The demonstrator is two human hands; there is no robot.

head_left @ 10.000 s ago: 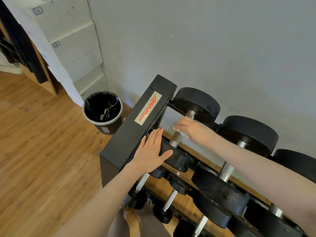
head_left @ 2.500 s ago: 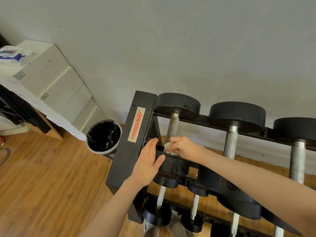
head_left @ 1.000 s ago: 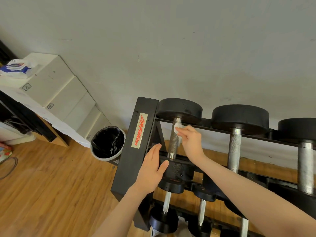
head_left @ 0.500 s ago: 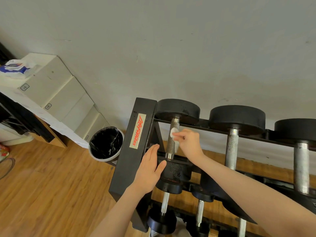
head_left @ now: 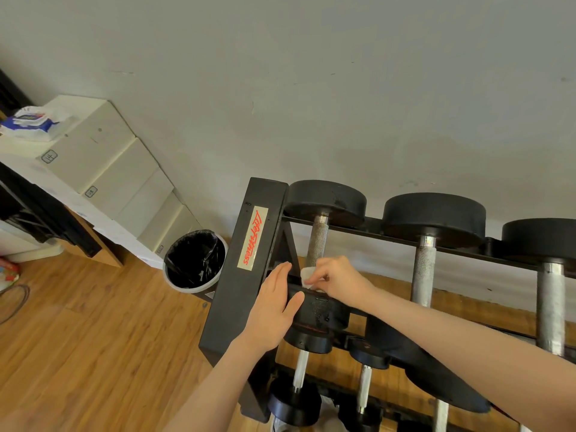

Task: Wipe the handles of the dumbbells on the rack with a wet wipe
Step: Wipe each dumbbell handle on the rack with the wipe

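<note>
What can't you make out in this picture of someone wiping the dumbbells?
- Head view: most of the wipe, hidden by the right hand that pinches it.
- Bottom of the first dumbbell's handle, behind that hand.
- Print on the packet on the white boxes: too small.
- Rightmost dumbbell, cut off by the frame edge.

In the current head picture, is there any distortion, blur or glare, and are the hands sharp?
Head view: wide-angle distortion tilts the cabinets and slants the rack; lighting is soft and even, no strong glare on the handle; the left hand, the right hand and the wet wipe are fairly sharp; the forearms at the bottom edge look softer.
</note>
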